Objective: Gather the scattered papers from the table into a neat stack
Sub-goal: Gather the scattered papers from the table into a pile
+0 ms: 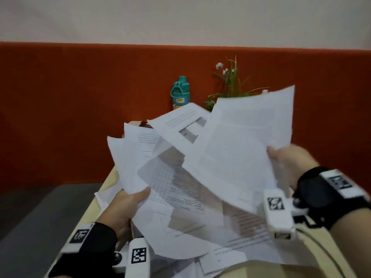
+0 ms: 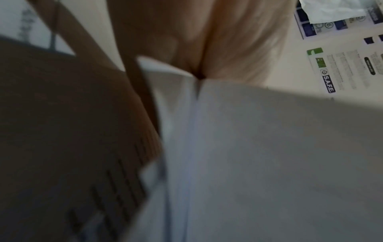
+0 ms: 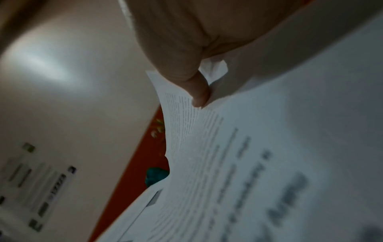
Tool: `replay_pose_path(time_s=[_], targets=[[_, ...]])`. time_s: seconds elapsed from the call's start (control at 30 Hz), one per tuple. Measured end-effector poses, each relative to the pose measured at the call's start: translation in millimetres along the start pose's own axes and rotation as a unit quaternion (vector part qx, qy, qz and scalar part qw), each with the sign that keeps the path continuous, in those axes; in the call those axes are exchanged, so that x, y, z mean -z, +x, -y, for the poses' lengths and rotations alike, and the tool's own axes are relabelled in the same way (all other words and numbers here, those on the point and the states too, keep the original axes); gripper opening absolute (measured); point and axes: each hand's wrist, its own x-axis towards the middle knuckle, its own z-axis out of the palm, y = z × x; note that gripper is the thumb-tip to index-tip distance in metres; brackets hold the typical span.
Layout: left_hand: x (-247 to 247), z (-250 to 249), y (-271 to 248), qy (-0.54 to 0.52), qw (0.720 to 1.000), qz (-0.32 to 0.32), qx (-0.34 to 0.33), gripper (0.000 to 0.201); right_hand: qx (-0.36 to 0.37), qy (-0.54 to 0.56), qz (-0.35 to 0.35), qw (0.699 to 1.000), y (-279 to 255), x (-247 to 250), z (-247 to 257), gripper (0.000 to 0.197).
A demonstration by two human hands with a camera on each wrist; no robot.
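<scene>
Papers point(image 1: 200, 157), thin white printed sheets, fanned and skewed, lifted above the beige surface point(image 1: 251, 271) with more loose sheets lying under them; light, floppy and slippery, so they'd likely slide apart unless pinched at opposite edges and tapped square. Left hand point(image 1: 120, 207) clamps the fan's lower left edge with thumb on top, right hand point(image 1: 289, 161) pinches the right edge. Behind: teal water bottle point(image 1: 180, 93), potted plant point(image 1: 230, 83), orange partition point(image 1: 80, 109).

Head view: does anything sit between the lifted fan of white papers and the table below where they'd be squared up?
Only more loose white sheets lie on the beige table beneath the papers held by the left hand and right hand. The teal bottle and potted plant stand behind.
</scene>
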Motion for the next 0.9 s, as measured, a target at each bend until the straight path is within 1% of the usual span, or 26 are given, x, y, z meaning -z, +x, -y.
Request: replay_pose_path(time_s=[0.03, 0.07, 0.13, 0.17, 0.23, 0.27, 0.3, 0.37, 0.4, 0.53, 0.6, 0.67, 0.73, 0.8, 0.9], targets=[[-2, 0, -2, 0.025, 1.000, -0.010, -0.015, 0.023, -0.010, 0.010, 0.014, 1.000, -3, -12, -13, 0.034], [-3, -1, -2, 0.063, 0.997, -0.019, -0.031, 0.030, -0.016, 0.025, 0.031, 0.999, -8, -24, -24, 0.029], [-6, -3, -4, 0.136, 0.989, -0.026, -0.053, 0.046, -0.053, 0.059, 0.083, 0.993, -12, -43, -46, 0.023], [-8, -5, -5, 0.166, 0.984, -0.025, -0.060, 0.052, -0.076, 0.075, 0.097, 0.990, -11, -49, -54, 0.027], [-12, -9, -5, 0.180, 0.982, -0.020, -0.056, 0.060, -0.084, 0.088, 0.108, 0.987, -4, -56, -64, 0.033], [-14, -10, -3, 0.176, 0.983, -0.020, -0.056, 0.058, -0.078, 0.080, 0.119, 0.987, -3, -59, -63, 0.035], [-17, -11, -1, 0.155, 0.986, -0.019, -0.060, 0.049, -0.071, 0.070, 0.122, 0.988, -2, -61, -61, 0.037], [-21, -14, 2, 0.088, 0.994, -0.021, -0.057, 0.035, -0.059, 0.058, 0.129, 0.988, -4, -60, -54, 0.035], [-23, -15, 3, 0.063, 0.996, -0.023, -0.053, 0.034, -0.052, 0.055, 0.126, 0.989, -4, -58, -51, 0.034], [-25, -22, 9, 0.034, 0.996, -0.015, -0.080, 0.037, 0.004, 0.076, 0.069, 0.995, -3, -48, -34, 0.027], [-26, -23, 9, 0.015, 0.995, -0.014, -0.097, 0.040, 0.031, 0.093, 0.062, 0.993, -4, -45, -24, 0.024], [-28, -22, 6, 0.010, 0.994, -0.002, -0.112, 0.039, 0.045, 0.093, 0.052, 0.993, -4, -44, -16, 0.023], [-28, -21, 4, 0.009, 0.993, 0.010, -0.121, 0.038, 0.052, 0.116, 0.028, 0.992, -5, -40, -7, 0.016], [-26, -21, 3, 0.005, 0.992, 0.013, -0.123, 0.036, 0.062, 0.154, 0.022, 0.986, -7, -34, 3, 0.012], [-24, -20, 2, 0.010, 0.993, 0.017, -0.120, 0.037, 0.081, 0.159, 0.036, 0.983, -3, -27, 9, 0.012]])
